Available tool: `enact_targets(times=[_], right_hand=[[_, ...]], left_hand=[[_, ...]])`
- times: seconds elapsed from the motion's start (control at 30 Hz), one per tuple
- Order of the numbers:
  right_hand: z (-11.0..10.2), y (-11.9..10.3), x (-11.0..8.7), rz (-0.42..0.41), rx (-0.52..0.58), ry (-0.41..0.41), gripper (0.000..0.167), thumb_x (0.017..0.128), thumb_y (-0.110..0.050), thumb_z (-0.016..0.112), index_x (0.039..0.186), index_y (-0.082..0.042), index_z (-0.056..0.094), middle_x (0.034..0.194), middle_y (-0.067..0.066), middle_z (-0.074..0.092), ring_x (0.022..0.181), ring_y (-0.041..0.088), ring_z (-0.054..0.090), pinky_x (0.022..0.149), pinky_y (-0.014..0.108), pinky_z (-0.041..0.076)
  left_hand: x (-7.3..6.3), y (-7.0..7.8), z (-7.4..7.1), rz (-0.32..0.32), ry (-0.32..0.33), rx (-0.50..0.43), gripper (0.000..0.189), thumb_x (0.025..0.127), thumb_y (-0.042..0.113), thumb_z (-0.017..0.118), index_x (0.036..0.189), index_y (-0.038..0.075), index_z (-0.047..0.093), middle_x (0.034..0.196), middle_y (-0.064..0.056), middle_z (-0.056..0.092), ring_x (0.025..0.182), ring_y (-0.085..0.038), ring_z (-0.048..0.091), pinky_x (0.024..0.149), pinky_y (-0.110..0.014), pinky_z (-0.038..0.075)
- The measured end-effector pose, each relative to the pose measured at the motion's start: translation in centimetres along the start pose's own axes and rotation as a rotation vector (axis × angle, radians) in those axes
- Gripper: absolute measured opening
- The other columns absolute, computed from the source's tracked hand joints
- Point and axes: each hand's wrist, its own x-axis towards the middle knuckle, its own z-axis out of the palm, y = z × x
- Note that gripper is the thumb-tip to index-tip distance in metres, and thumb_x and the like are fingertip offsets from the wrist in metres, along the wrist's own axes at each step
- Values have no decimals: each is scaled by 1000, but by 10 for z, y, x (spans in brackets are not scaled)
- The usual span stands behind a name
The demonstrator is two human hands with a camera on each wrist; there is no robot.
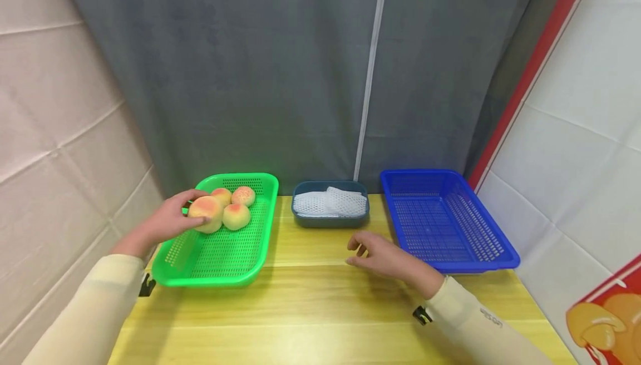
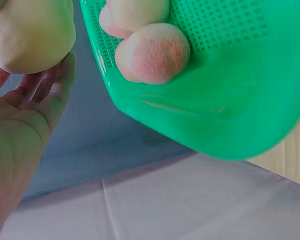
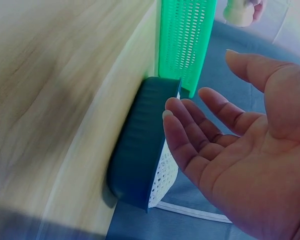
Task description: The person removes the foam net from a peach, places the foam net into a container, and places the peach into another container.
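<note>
My left hand (image 1: pixel 179 219) grips a peach (image 1: pixel 207 213) between thumb and fingers, held above the green basket (image 1: pixel 267 231). In the left wrist view this peach (image 2: pixel 32 35) is lifted clear of the basket's rim. Several other peaches (image 1: pixel 236 216) lie together at the basket's far end. My right hand (image 1: pixel 381 255) hovers over the table with loosely bent fingers and holds nothing. Just beyond it is a small dark teal box (image 1: pixel 330 222) with white foam net sleeves (image 1: pixel 330 203) in it, also seen beside the right hand (image 3: pixel 260 145) in the right wrist view.
A blue basket (image 1: pixel 425 226) stands on the right of the wooden table (image 1: pixel 300 309). Behind the containers hangs a grey curtain (image 1: pixel 280 75). Pale panelled walls (image 1: pixel 60 131) close in both sides.
</note>
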Motion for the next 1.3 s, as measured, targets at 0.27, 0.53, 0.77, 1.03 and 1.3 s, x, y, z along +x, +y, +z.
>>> enact_targets(times=[0.27, 0.53, 0.77, 1.03, 1.3], right_hand=[[1, 1, -3, 45, 7, -13, 27, 104, -26, 81, 117, -6, 70, 118, 7, 71, 100, 18, 70, 83, 32, 61], [2, 2, -2, 47, 6, -18, 25, 105, -27, 79, 117, -7, 71, 116, 4, 71, 100, 17, 69, 84, 33, 61], [6, 3, -3, 59, 17, -27, 27, 104, -28, 79, 118, -6, 71, 117, 9, 72, 101, 20, 70, 85, 35, 61], [10, 5, -4, 54, 40, -49, 31, 105, -25, 78, 120, 1, 70, 118, 16, 73, 102, 26, 70, 85, 37, 60], [11, 4, -4, 66, 59, -65, 25, 105, -24, 78, 119, -4, 71, 120, 17, 72, 103, 27, 70, 86, 40, 60]], left_hand=[[0, -11, -8, -44, -18, -6, 61, 100, 27, 85, 147, -1, 57, 127, -16, 70, 105, -27, 64, 82, -33, 55], [0, -11, -10, -74, -53, 9, 58, 100, 30, 84, 141, 0, 57, 120, -14, 72, 102, -29, 66, 80, -38, 56], [10, -14, -4, -92, -159, 129, 58, 95, 33, 86, 131, -1, 57, 122, -20, 69, 94, -25, 64, 79, -41, 54], [12, -12, 14, -69, -272, 186, 58, 82, 21, 86, 123, -7, 56, 83, -4, 52, 74, -20, 49, 68, -37, 44], [14, -20, 23, -119, -313, 264, 56, 81, 18, 89, 120, -4, 56, 88, -4, 55, 78, -22, 53, 70, -38, 46]])
